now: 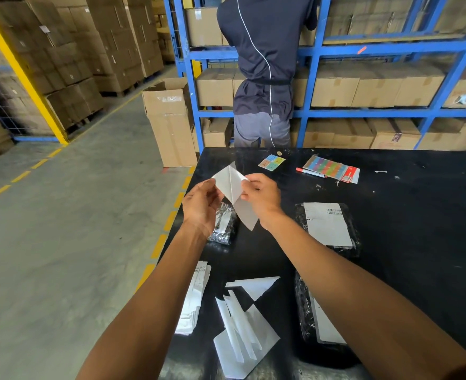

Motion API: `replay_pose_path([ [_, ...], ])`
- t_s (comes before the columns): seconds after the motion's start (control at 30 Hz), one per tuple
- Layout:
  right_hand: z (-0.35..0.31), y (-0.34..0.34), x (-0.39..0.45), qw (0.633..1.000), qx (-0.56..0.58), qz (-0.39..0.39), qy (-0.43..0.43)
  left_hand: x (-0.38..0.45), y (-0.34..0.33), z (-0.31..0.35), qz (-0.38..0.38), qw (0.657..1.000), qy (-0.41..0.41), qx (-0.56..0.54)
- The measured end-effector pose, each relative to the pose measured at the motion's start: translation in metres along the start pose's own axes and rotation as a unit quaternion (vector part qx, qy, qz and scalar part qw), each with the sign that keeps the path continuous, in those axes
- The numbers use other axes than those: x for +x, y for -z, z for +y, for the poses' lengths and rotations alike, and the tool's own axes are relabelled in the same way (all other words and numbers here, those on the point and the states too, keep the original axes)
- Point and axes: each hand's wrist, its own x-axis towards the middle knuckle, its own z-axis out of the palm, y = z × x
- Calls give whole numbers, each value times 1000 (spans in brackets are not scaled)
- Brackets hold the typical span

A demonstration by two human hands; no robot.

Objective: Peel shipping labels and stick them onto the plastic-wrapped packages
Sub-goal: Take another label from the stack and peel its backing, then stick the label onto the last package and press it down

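Note:
Above the black table (404, 242) I hold a white shipping label (233, 187) between both hands. My left hand (201, 204) pinches its left edge and my right hand (262, 196) pinches its right edge, where the sheet is split into two layers. Right under the label lies a small plastic-wrapped package (223, 229) with no label on it that I can see. Another wrapped package (327, 229) to the right carries a white label. A third wrapped package (308, 319) lies near me, partly hidden by my right forearm.
A stack of labels (194, 297) sits at the table's left edge, with loose white backing sheets (242, 325) beside it. Coloured sticky tabs (329, 167), a red marker (309, 172) and a small card (271, 161) lie at the far side. A person stands at blue shelves of cartons behind the table.

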Motion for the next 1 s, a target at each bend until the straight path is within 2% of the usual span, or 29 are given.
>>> replay_pose_path([
  [0.13, 10, 9, -1, 999, -19, 29, 13, 3, 4, 7, 56, 996, 6, -62],
  [0.3, 35, 25, 3, 993, 18, 106, -52, 11, 20, 16, 142, 983, 8, -119],
  [0.43, 54, 34, 1, 980, 3, 182, -85, 18, 38, 20, 211, 968, 24, -136],
  [0.5, 62, 37, -1, 973, -37, 215, -78, 20, 48, 22, 224, 961, 20, -160],
  [0.57, 70, 45, -2, 962, -141, 218, -84, 25, 62, 23, 215, 961, 23, -173],
  [0.6, 74, 49, -3, 957, -189, 203, -88, 27, 69, 23, 206, 963, 28, -172],
  [0.67, 83, 53, -9, 958, -241, 124, -92, 30, 78, 20, 194, 966, 39, -167],
  [0.73, 96, 49, -21, 961, -264, -4, -82, 30, 80, 13, 185, 968, 52, -161],
  [0.83, 113, 35, -48, 934, -311, -162, -72, 21, 74, 0, 153, 971, 81, -165],
  [1.0, 146, 19, -78, 900, -315, -282, -110, 15, 80, -18, 138, 971, 137, -138],
])
